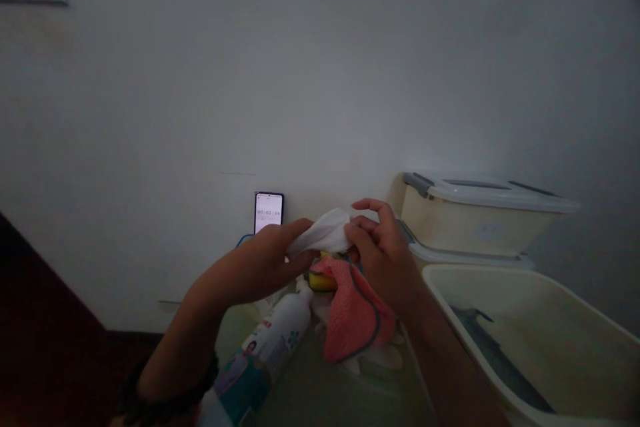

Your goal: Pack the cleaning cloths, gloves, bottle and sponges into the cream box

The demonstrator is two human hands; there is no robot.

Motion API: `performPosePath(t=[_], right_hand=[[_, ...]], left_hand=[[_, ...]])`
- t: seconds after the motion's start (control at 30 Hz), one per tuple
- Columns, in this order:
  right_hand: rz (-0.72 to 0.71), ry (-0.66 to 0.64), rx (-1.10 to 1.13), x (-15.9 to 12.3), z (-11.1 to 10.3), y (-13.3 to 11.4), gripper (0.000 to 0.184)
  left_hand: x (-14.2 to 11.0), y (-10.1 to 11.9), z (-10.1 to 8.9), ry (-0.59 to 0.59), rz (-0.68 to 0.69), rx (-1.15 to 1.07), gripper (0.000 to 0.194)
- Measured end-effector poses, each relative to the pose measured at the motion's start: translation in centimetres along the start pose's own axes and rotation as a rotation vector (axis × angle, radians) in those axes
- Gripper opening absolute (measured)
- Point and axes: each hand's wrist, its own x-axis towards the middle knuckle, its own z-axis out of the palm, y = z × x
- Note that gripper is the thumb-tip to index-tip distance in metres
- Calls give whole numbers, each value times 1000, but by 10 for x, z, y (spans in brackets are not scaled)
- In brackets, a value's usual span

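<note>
In the head view, a crumpled white cloth-like piece (325, 232) is stretched between my hands; I cannot tell whether it is a cloth or a glove. My left hand (265, 260) grips its left end between thumb and fingers. At the other end my right hand (383, 250) pinches it, with the index finger raised. Just below lies a pink cloth (353, 317) with a grey edge, partly over a yellow object (323, 281). Pale finger-like shapes (383, 358), perhaps gloves, stick out from under the pink cloth. A white bottle (277, 337) with a printed label lies tilted beneath my left forearm.
A phone (269, 210) showing a timer stands against the white wall (320, 80). On the right, a lidded storage box (465, 223) sits behind a large cream basin (540, 280) with a dark bluish-green item (500, 353) inside. A greenish surface (320, 400) lies below.
</note>
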Motion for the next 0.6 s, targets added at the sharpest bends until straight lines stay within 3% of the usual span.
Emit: performPosePath(t=[0.13,0.2,0.3,0.4,0.5,0.6], right_hand=[[-35,-32,-167,1,-7,-2,18],[-22,-90,-302,0,-11,-5,14],[34,-297,-604,-7,-18,-11,6],[112,-485,-816,-15,-24,-14,11],[75,-414,-864,-15,-26,-13,24],[-35,-324,-766,-10,-25,-12,42]], left_hand=[[-1,-5,-10,-5,-11,-290,27],[-1,-6,-11,40,-16,-332,31],[1,-6,-8,156,-28,-313,31],[6,-4,-1,223,-36,-302,28],[9,0,5,208,-10,-304,24],[9,6,6,137,17,-328,20]])
